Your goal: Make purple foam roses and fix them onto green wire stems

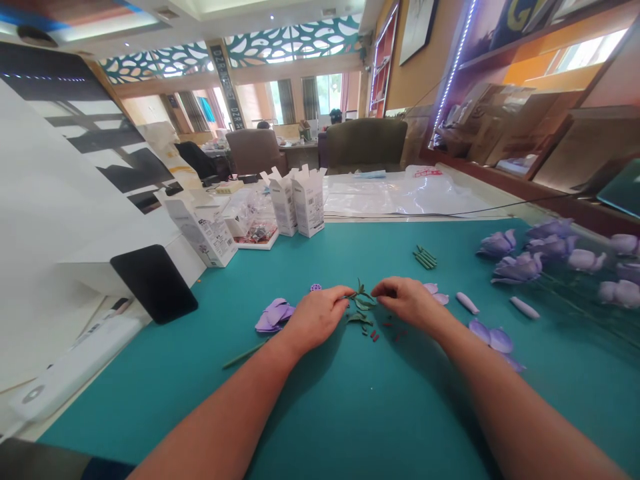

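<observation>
My left hand (320, 315) is closed in a pinch on a green artificial leaf piece (361, 291), just above the teal mat. Across from it, my right hand (411, 301) has its fingertips curled together at the leaf's other side; whatever may be between them is hidden. Below both hands lie loose green leaves (360, 319) and several small red pieces (375, 337). Folded purple petals (274, 316) rest left of my left hand, near a green stem (245, 355) and a small round purple part (315, 288). Pale purple petals (436, 293) lie partly behind my right hand.
Short green sticks (425, 257) lie behind my right hand. Purple petals (493, 337), two lilac tapered pieces (467, 303) and finished purple flowers (520, 267) are at right. White boxes (309, 203) stand at the back. A black phone or tablet (154, 283) leans at left.
</observation>
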Demonstrator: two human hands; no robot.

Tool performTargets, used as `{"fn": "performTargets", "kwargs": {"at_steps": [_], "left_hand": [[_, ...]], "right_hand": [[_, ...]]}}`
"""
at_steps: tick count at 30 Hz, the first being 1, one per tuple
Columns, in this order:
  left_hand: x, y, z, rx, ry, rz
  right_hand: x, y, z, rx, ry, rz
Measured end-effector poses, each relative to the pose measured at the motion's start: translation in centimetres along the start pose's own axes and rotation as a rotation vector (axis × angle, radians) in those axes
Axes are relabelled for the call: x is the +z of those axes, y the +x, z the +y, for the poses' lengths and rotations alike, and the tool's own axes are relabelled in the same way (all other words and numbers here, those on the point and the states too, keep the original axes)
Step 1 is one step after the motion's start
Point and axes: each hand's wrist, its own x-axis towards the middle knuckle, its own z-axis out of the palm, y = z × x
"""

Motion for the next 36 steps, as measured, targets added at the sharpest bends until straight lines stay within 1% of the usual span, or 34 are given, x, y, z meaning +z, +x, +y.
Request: {"fn": "performTargets", "kwargs": {"at_steps": [4,6,8,13,19,25,28,33,36], "left_hand": [[-0.2,0.0,0.0,-0.012,0.004,0.009],[-0.3,0.0,0.1,-0.018,0.002,0.006],[-0.3,0.0,0.1,-0.019,0.003,0.006],[-0.3,0.0,0.1,-0.017,0.008,0.005],[-0.1,0.1,-0.2,0.007,0.007,0.03],[-0.1,0.1,-0.1,-0.029,0.01,0.031],[-0.2,0.0,0.0,-0.016,0.001,0.026],[0.0,-0.1,-0.2,0.028,-0.012,0.027],[0.0,-0.1,-0.2,0.033,0.023,0.013]], "right_hand": [[0.5,-0.1,-1.0,-0.022,-0.089,-0.091],[0.8,-0.2,-1.4,-0.047,-0.124,-0.109],[1.0,-0.2,-1.7,-0.058,-0.162,-0.102],[1.2,-0.2,-1.9,-0.029,-0.212,-0.069],[1.6,-0.2,-2.0,-0.026,-0.214,-0.098],[1.9,-0.3,-2.3,-0.029,-0.316,-0.1],[1.9,-0.5,-2.6,-0.012,-0.352,-0.1],[1.7,-0.6,-3.0,0.024,-0.334,-0.112],[1.2,-0.5,-2.6,0.076,-0.267,-0.079]]}}
